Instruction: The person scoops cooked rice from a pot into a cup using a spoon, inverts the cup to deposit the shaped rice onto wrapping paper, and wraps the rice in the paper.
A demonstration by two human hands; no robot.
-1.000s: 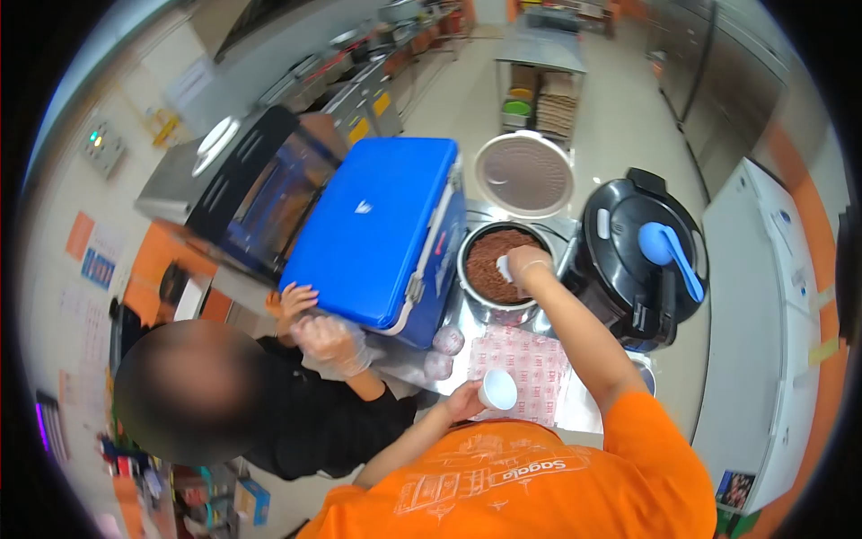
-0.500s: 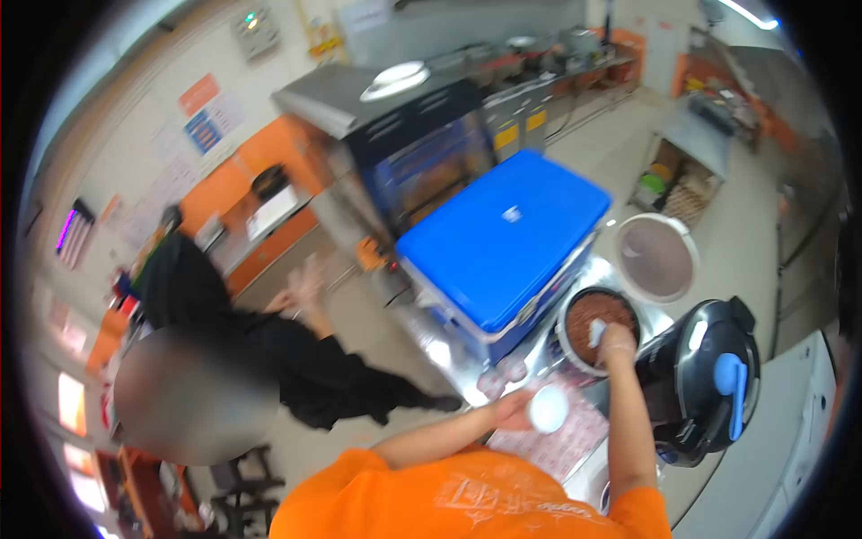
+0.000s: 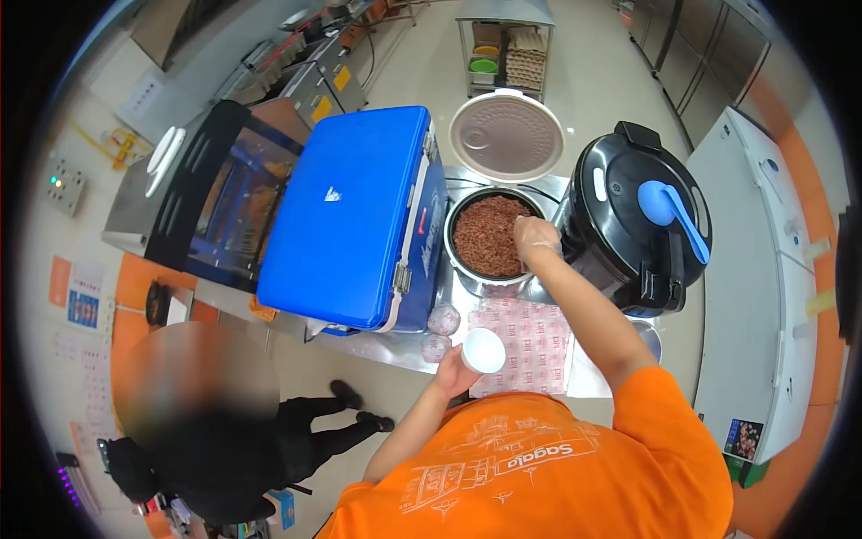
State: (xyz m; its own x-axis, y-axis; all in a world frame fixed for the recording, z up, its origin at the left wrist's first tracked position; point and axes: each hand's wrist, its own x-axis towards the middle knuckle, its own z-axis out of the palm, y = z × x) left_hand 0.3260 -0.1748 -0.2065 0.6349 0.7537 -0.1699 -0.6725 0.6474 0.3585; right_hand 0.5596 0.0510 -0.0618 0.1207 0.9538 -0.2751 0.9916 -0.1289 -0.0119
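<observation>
One white cup point(image 3: 484, 351) is grasped in the left hand point(image 3: 455, 374), its fingers curled on the cup's left side, over the left edge of a pink-and-white printed sheet point(image 3: 528, 346) on the metal tabletop point(image 3: 377, 349). The right hand point(image 3: 538, 241), in a clear plastic glove, is at the right side of the reddish-brown rice point(image 3: 485, 235) in a rice cooker point(image 3: 452, 255); its fingers are bent, but I cannot tell whether they grip anything. The cooker's raised lid point(image 3: 505, 139) is on the far side. Two wrapped balls point(image 3: 444, 319) lie just right of the blue cooler box point(image 3: 346, 225). Right of the rice, a black cooker point(image 3: 618, 211) bears a blue scoop point(image 3: 657, 204).
</observation>
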